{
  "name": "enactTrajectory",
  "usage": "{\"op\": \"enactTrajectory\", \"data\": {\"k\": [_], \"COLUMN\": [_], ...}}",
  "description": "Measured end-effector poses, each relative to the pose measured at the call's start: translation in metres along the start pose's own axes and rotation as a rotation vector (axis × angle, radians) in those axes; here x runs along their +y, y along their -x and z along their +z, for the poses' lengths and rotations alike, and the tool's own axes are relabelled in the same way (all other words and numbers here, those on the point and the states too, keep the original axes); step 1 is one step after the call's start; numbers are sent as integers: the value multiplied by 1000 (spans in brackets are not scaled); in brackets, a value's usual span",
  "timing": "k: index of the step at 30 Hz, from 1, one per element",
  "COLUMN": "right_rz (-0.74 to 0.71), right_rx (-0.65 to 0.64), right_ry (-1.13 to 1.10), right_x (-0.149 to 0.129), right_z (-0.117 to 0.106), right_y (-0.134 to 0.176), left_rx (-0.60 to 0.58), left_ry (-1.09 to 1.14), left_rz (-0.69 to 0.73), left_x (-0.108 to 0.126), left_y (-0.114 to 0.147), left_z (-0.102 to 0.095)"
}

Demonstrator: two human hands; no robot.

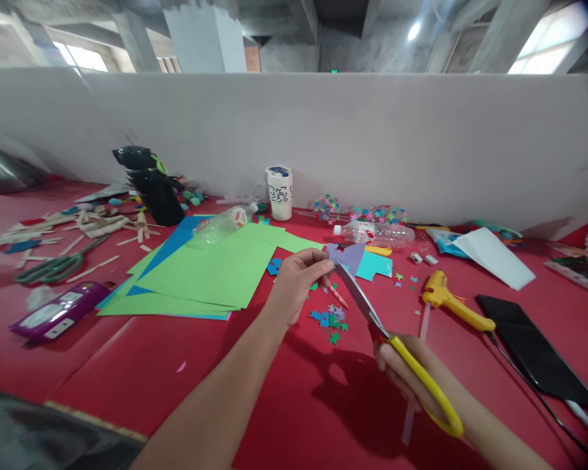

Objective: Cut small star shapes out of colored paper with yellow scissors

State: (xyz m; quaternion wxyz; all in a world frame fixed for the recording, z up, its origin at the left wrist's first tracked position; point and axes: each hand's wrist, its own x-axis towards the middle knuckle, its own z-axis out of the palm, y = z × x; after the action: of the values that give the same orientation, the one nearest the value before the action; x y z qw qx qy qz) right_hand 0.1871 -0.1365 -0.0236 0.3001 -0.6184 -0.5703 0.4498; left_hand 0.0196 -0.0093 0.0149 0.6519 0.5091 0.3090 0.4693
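My left hand point(298, 277) is closed in a pinch at the left edge of a purple piece of paper point(353, 257); how much of the paper lies between the fingertips is hidden. Yellow-handled scissors point(421, 375) are in my right hand point(404, 372), fingers wrapped about the handles. Their blades point up and left, the tips close to my left fingertips. Below the pinch, small paper stars point(332, 318) in blue, green and purple lie in a pile. A red-and-white pen-like stick point(338, 296) lies just above them. Light-blue paper point(374, 266) rests beside the purple piece.
Green sheets point(210, 267) and a purple device point(61, 312) lie left, near green scissors point(61, 264). Clear bottles point(375, 234), a white cup point(279, 194) and a black flask point(154, 189) line the back. Right are a yellow glue gun point(455, 301) and a black phone point(534, 346).
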Motion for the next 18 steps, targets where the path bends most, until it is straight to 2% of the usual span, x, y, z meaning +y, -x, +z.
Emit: {"op": "enactTrajectory", "data": {"k": [4, 8, 18], "right_rz": [-26, 2, 65], "right_rx": [-12, -4, 25], "right_ry": [-1, -19, -40], "right_x": [1, 5, 6], "right_z": [-2, -1, 1], "right_y": [1, 1, -1], "left_rx": [-19, 2, -29], "left_ry": [-47, -83, -140], "left_rz": [-2, 22, 10], "left_x": [3, 4, 3], "left_y": [1, 3, 0], "left_z": [0, 2, -4]}}
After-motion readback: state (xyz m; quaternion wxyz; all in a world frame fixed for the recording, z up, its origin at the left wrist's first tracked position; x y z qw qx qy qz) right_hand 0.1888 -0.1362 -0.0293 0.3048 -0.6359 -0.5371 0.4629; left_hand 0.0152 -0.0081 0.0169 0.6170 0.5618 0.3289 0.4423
